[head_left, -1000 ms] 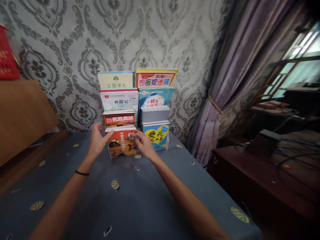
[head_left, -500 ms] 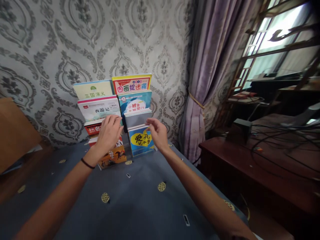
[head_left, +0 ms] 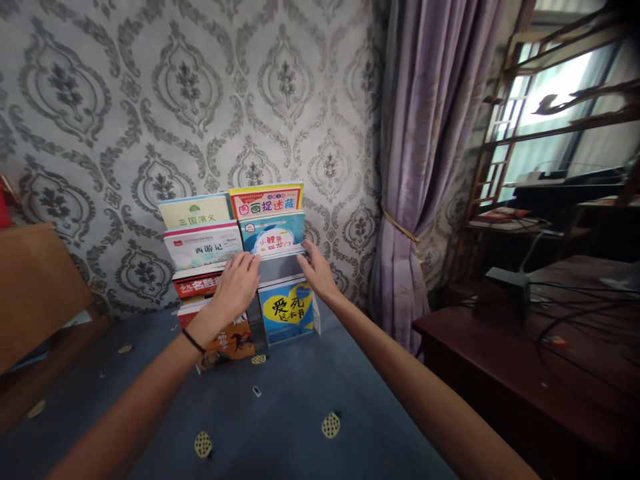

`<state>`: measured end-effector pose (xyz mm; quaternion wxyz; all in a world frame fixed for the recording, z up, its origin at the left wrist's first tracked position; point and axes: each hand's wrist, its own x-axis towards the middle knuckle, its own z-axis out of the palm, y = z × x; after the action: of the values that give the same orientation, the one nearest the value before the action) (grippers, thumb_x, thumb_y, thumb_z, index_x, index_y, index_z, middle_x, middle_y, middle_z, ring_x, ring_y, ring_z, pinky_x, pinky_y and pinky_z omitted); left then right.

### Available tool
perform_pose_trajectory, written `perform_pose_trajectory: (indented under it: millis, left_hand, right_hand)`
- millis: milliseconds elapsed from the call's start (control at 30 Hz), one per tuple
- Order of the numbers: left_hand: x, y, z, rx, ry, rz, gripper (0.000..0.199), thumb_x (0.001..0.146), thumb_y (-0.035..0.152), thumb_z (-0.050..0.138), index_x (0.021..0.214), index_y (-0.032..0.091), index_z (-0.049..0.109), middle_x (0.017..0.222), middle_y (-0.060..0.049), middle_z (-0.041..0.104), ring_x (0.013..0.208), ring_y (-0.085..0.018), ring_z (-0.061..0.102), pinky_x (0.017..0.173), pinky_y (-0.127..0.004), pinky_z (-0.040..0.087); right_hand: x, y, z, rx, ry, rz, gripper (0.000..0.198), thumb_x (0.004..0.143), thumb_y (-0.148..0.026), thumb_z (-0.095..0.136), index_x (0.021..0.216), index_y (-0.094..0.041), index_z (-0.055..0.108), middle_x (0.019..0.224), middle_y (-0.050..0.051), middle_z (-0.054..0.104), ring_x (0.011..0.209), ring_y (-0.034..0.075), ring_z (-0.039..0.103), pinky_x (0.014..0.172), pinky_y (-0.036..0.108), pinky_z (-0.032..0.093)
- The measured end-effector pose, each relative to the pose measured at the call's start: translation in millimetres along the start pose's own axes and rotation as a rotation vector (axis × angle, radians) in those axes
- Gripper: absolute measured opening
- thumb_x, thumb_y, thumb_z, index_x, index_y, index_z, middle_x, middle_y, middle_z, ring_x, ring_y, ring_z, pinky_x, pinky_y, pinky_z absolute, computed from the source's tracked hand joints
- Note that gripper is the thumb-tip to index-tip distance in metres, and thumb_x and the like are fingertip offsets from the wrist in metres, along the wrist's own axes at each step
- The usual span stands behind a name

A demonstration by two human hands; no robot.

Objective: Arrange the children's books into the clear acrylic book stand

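Note:
Books stand in two stepped columns in a rack on the cloth-covered surface. In the right column, my left hand (head_left: 236, 285) and my right hand (head_left: 319, 272) are at opposite edges of a plain grey-blue book (head_left: 279, 269). The fingers of my left hand bend over its upper left corner. At its upper right corner, my right thumb is in front and the fingers are at the side. Behind it is a blue picture book (head_left: 275, 231); below is a blue book with a yellow heart (head_left: 287, 312). My left hand and wrist partly cover a red book (head_left: 196, 285) and an orange-brown book (head_left: 239, 339).
A yellow-edged book (head_left: 267, 200), a pale green book (head_left: 197, 212) and a white book (head_left: 203, 245) fill upper tiers. Left stands a cardboard box (head_left: 43, 293). At right are a purple curtain (head_left: 415, 167) and a dark red desk (head_left: 465, 347) with cables.
Both hands have moved in to the upper corners of the grey-blue book; before, my left hand was left of it. The view has tilted up, so the books appear lower.

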<state>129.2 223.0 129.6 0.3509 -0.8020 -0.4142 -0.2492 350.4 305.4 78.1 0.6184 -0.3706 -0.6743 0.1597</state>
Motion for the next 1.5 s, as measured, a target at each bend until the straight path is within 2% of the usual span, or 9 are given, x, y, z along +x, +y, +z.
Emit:
perform_pose_trajectory:
  millis: [167,267,367,500,633,700,800,1033,1500]
  left_hand:
    - [31.5,-25.0,-32.1,0.017,0.129,-0.006,0.033,0.097,0.019,0.045,0.127,0.012,0.056,0.128,-0.018,0.06,0.12,-0.032,0.052,0.104,-0.048,0.045]
    - [62.1,-49.8,-53.0,0.022,0.217,-0.07,0.037,0.097,0.02,0.043,0.132,0.013,0.052,0.135,-0.017,0.056,0.127,-0.032,0.048,0.11,-0.049,0.04]
    - [94.4,-76.8,-60.9,0.001,0.227,-0.133,0.044,0.097,0.026,0.044,0.137,0.01,0.048,0.139,-0.018,0.052,0.132,-0.032,0.045,0.115,-0.048,0.034]
    - [130.9,-106.2,-56.9,-0.036,0.063,-0.141,0.044,0.093,0.033,0.045,0.129,0.009,0.055,0.129,-0.018,0.061,0.125,-0.03,0.05,0.109,-0.043,0.038]
    - [152.6,-118.5,-59.7,-0.083,-0.174,-0.075,0.031,0.092,0.038,0.041,0.087,0.017,0.065,0.088,-0.009,0.067,0.088,-0.024,0.059,0.081,-0.033,0.044]
    - [158.4,-119.5,-63.7,-0.11,-0.236,-0.069,0.032,0.091,0.037,0.041,0.07,0.019,0.057,0.07,-0.005,0.059,0.07,-0.02,0.053,0.068,-0.031,0.039]
    - [163.3,-120.6,-65.5,-0.148,-0.251,-0.063,0.03,0.09,0.033,0.041,0.063,0.021,0.047,0.063,-0.002,0.05,0.062,-0.017,0.046,0.063,-0.031,0.033]
    - [162.9,-129.9,-53.4,-0.13,-0.2,-0.023,0.025,0.092,0.034,0.038,0.072,0.023,0.046,0.07,-0.002,0.048,0.07,-0.019,0.046,0.07,-0.031,0.035]
    - [161.5,-149.7,-66.7,-0.394,-0.359,-0.009,0.023,0.083,0.04,0.051,0.073,0.02,0.051,0.069,-0.001,0.052,0.061,-0.014,0.044,0.057,-0.028,0.031]
  right_hand:
    - [23.2,-20.5,-24.3,-0.097,0.019,-0.075,0.059,0.093,-0.042,0.048,0.146,-0.018,0.045,0.148,0.018,0.053,0.137,0.033,0.051,0.112,0.055,0.043]
    - [51.5,-41.4,-36.5,-0.179,0.016,-0.167,0.057,0.094,-0.041,0.047,0.145,-0.016,0.046,0.148,0.02,0.053,0.135,0.034,0.052,0.112,0.053,0.044]
    - [87.8,-59.9,-40.2,-0.157,0.006,-0.181,0.054,0.095,-0.042,0.049,0.142,-0.015,0.048,0.144,0.019,0.056,0.133,0.032,0.053,0.111,0.051,0.044]
    - [128.4,-73.1,-33.4,-0.003,0.013,-0.064,0.04,0.093,-0.043,0.056,0.124,-0.018,0.06,0.123,0.013,0.069,0.118,0.028,0.063,0.106,0.048,0.048]
    - [141.6,-76.2,-26.8,0.209,-0.076,0.05,0.032,0.092,-0.05,0.057,0.097,-0.02,0.065,0.098,0.006,0.075,0.096,0.022,0.069,0.088,0.038,0.057]
    - [142.5,-76.5,-25.7,0.274,-0.075,0.101,0.033,0.091,-0.053,0.06,0.087,-0.021,0.065,0.091,0.004,0.076,0.092,0.021,0.069,0.082,0.034,0.057]
    - [145.1,-76.8,-24.1,0.325,-0.064,0.15,0.036,0.091,-0.053,0.061,0.078,-0.02,0.063,0.083,0.004,0.075,0.086,0.019,0.069,0.078,0.031,0.056]
    - [157.1,-72.8,-18.2,0.314,-0.051,0.153,0.042,0.087,-0.058,0.066,0.069,-0.02,0.06,0.071,0.003,0.072,0.075,0.019,0.068,0.071,0.031,0.056]
    - [169.1,-58.4,-10.5,0.212,0.025,0.106,0.038,0.093,-0.051,0.06,0.069,-0.021,0.058,0.072,0.003,0.07,0.074,0.019,0.066,0.071,0.031,0.056]
